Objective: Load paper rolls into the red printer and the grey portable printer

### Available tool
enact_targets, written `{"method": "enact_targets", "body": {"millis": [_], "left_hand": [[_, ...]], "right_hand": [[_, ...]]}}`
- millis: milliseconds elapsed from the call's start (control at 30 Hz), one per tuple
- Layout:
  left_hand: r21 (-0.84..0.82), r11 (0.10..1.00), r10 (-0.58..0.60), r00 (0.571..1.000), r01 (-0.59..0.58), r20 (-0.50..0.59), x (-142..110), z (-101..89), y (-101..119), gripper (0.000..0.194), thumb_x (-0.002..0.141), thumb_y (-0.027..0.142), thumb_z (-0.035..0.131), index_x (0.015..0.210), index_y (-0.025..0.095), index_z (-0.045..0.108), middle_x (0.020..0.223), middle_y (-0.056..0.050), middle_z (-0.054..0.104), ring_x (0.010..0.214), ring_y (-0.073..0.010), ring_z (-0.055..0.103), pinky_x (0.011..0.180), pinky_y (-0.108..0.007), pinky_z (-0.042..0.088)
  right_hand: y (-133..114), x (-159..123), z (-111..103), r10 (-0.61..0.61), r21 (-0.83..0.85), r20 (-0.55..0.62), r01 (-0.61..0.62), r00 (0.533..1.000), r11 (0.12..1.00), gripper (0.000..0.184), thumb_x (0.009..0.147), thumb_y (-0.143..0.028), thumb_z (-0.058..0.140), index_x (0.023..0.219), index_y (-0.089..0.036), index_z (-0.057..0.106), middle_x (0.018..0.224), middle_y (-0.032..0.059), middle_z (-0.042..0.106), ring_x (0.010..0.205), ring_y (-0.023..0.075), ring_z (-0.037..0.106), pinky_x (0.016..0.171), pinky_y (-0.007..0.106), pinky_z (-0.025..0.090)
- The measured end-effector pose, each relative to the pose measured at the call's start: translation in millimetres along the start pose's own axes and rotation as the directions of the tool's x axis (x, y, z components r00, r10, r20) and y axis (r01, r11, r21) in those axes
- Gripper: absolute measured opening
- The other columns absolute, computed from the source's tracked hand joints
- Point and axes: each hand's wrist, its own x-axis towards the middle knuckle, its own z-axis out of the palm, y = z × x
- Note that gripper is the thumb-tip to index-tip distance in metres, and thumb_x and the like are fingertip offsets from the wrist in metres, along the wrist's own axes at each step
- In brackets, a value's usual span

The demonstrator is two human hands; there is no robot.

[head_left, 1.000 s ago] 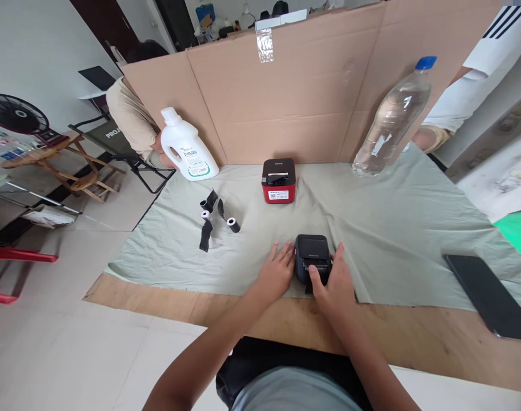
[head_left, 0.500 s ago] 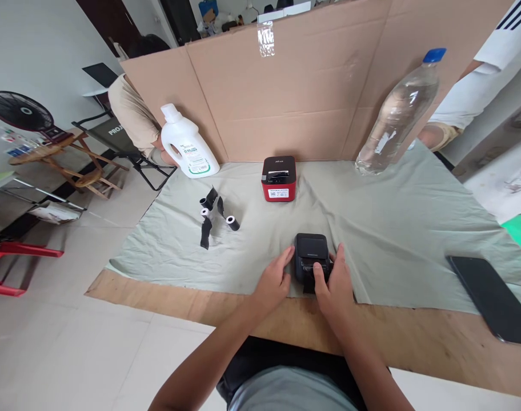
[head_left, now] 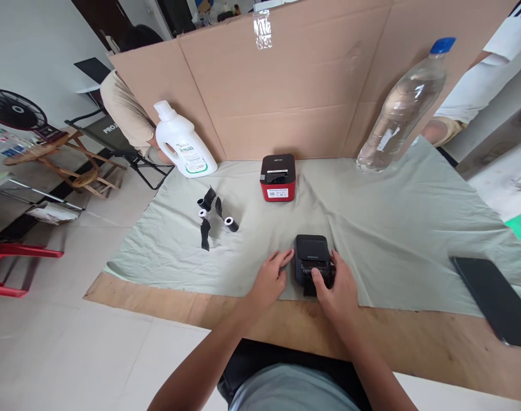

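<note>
A small black portable printer [head_left: 312, 250] lies on the grey-green cloth [head_left: 397, 240] near its front edge, a short strip of black material sticking out of its near end. My right hand [head_left: 340, 285] grips it by the right side, the thumb on top of its near part and the fingers along the edge. At its left side, my left hand [head_left: 270, 277] rests with fingers stretched out, the fingertips at the casing. Farther back stands a red and black printer [head_left: 278, 178]. To the left lie several small black rolls, one being a roll with a white core [head_left: 231, 224].
A white jug [head_left: 185, 140] and a large clear bottle [head_left: 401, 114] stand before the cardboard screen [head_left: 281, 97]. A phone [head_left: 496, 297] lies at the right. The bare wooden table edge [head_left: 157, 297] runs in front. People are partly visible behind the screen.
My right fingers have drawn in closer along the printer's right side, and the thumb has shifted slightly. My left hand is nearly where it was. The view has tilted slightly.
</note>
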Motion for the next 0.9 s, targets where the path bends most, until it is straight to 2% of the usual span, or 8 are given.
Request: {"method": "enact_targets", "body": {"millis": [200,300,367,433,533,600,667,900], "left_hand": [[0.075,0.996,0.044,0.999,-0.044,-0.001,-0.3,3.3,1.0,0.07,0.082,-0.001,0.039,0.149,0.019,0.046,0.144,-0.004,0.062,0.136,-0.0175,0.059,0.129,-0.052,0.032],[0.052,0.997,0.064,0.998,-0.064,-0.002,-1.0,3.8,-0.4,0.069,0.083,0.0,0.039,0.149,0.019,0.045,0.146,-0.005,0.061,0.136,-0.0178,0.058,0.13,-0.052,0.029],[0.009,0.999,0.036,0.999,-0.036,-0.005,-1.8,2.9,-1.7,0.068,0.084,0.001,0.039,0.149,0.019,0.047,0.145,-0.003,0.062,0.14,-0.0188,0.054,0.13,-0.052,0.03],[-0.054,0.998,-0.025,1.0,0.025,-0.008,-3.0,1.7,-2.9,0.068,0.086,0.003,0.04,0.151,0.02,0.045,0.144,-0.003,0.062,0.143,-0.021,0.051,0.126,-0.051,0.037],[-0.2,0.978,-0.053,0.999,0.053,0.008,-4.7,2.0,-4.1,0.077,0.087,0.003,0.039,0.161,0.022,0.024,0.151,-0.007,0.056,0.142,-0.022,0.052,0.117,-0.047,0.048],[-0.283,0.959,-0.003,1.0,0.007,0.016,-5.0,3.6,-4.3,0.086,0.086,0.0,0.036,0.164,0.024,0.007,0.158,-0.009,0.048,0.142,-0.0203,0.052,0.115,-0.044,0.05],[-0.337,0.941,0.028,1.0,-0.022,0.013,-4.9,5.1,-4.0,0.09,0.086,-0.001,0.035,0.164,0.025,-0.001,0.162,-0.011,0.041,0.144,-0.0202,0.05,0.116,-0.044,0.048],[-0.578,0.815,-0.042,0.999,0.037,0.005,-6.5,3.3,-2.6,0.082,0.087,0.001,0.038,0.162,0.027,0.015,0.162,-0.01,0.042,0.146,-0.0232,0.047,0.123,-0.049,0.04]], "right_hand": [[-0.1,2.0,-1.2,-0.03,0.012,-0.007,0.031,1.0,0.999,0.066,0.093,-0.06,0.051,0.139,-0.013,0.053,0.125,0.0198,0.065,0.115,0.035,0.061,0.099,0.055,0.05],[-0.7,1.6,-0.4,-0.034,0.027,-0.024,0.035,0.999,0.999,0.065,0.094,-0.059,0.05,0.137,-0.011,0.054,0.124,0.0208,0.065,0.112,0.0349,0.06,0.098,0.055,0.049],[-1.3,0.7,0.7,-0.03,0.043,-0.034,0.031,0.999,0.999,0.065,0.094,-0.058,0.049,0.137,-0.009,0.054,0.123,0.0216,0.065,0.112,0.035,0.059,0.098,0.055,0.049],[-2.2,-0.3,1.6,-0.025,0.054,-0.027,0.026,0.999,0.998,0.065,0.094,-0.057,0.049,0.139,-0.009,0.053,0.124,0.0212,0.065,0.114,0.035,0.057,0.099,0.055,0.048],[-3.0,-1.3,2.0,-0.009,0.058,-0.016,0.01,1.0,0.998,0.064,0.094,-0.055,0.049,0.141,-0.011,0.052,0.125,0.0198,0.064,0.114,0.0344,0.056,0.099,0.055,0.047],[-3.1,-1.5,1.9,-0.003,0.064,-0.019,0.004,1.0,0.998,0.064,0.095,-0.055,0.049,0.141,-0.011,0.052,0.125,0.0197,0.065,0.114,0.0341,0.056,0.1,0.055,0.046],[-3.1,-1.4,1.9,-0.002,0.07,-0.022,0.004,1.0,0.998,0.064,0.095,-0.054,0.048,0.141,-0.009,0.052,0.126,0.0204,0.064,0.115,0.0343,0.056,0.101,0.055,0.045],[-3.3,-1.7,1.8,0.026,0.104,-0.022,-0.023,0.999,0.994,0.066,0.095,-0.056,0.047,0.141,-0.009,0.052,0.131,0.0219,0.062,0.121,0.0356,0.055,0.104,0.057,0.044]]}}
